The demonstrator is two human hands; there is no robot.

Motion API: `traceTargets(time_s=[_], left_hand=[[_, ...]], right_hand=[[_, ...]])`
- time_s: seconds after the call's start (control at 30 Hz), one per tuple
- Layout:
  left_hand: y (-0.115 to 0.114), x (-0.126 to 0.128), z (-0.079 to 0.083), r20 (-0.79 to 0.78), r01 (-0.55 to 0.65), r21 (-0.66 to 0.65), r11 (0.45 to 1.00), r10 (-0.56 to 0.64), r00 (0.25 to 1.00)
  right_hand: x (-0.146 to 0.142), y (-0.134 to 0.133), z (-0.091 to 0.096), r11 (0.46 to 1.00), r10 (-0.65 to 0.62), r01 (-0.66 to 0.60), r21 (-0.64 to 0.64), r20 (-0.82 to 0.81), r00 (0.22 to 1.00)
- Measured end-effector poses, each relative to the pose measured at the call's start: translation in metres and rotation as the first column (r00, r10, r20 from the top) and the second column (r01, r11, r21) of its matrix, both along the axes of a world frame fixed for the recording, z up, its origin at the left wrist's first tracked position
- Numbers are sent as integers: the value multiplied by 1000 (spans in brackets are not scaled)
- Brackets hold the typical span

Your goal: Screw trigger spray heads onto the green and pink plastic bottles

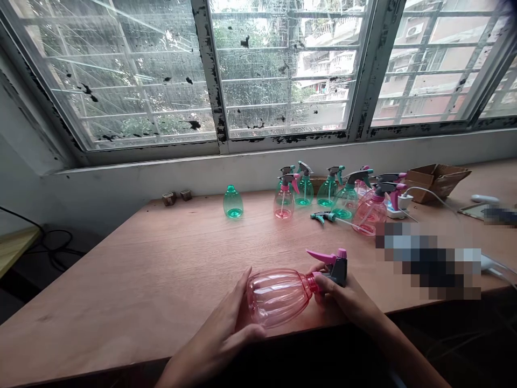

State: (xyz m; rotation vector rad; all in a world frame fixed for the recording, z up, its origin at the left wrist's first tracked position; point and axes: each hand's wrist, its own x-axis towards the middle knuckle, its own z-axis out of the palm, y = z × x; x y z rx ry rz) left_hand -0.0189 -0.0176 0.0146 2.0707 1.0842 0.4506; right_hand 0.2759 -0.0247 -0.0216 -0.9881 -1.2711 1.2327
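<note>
A clear pink spray bottle [278, 296] lies on its side in the air just over the table's front edge, its neck to the right. Wrapped around its base end is my left hand [226, 323], thumb below and fingers behind. My right hand [343, 296] closes on the grey and pink trigger sprayer [338, 267] at the neck, with the pink trigger pointing up and left. Whether the collar is fully seated on the neck is hidden by my fingers. Beyond them, a loose sprayer head [323, 216] with teal trigger and white tube lies on the table.
A green bottle without a head [233, 203] stands at the back. To its right are several green and pink spray bottles [304, 188] with heads. An open cardboard box [434, 183], a white power strip [398, 207] and cables sit farther right. Two small blocks [169, 199] lie back left.
</note>
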Motion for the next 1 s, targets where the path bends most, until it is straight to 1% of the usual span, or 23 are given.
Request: traceTargets(time_s=[0.13,0.33,0.47,0.73,0.87,1.0], left_hand=[[-3,0,4,61,-12,-18,1000,13,998],[-2,1,5,-22,-32,-39,999,31,999],[-1,3,2,-34,-28,-3,1000,28,999],[-2,0,5,57,-16,-18,1000,17,998],[-2,1,6,7,-41,-52,998,42,999],[-2,3,5,-19,-46,-19,999,45,999]], right_hand=[[0,0,0,1000,-4,4,3,2,1000],[0,0,1,1000,-5,5,-19,-25,1000],[0,0,0,1000,6,-6,-15,-30,1000],[-1,-1,3,1000,3,-3,-29,-21,1000],[0,-1,3,1000,-6,6,-26,-13,1000],[0,-1,1,1000,-2,2,-21,-9,1000]])
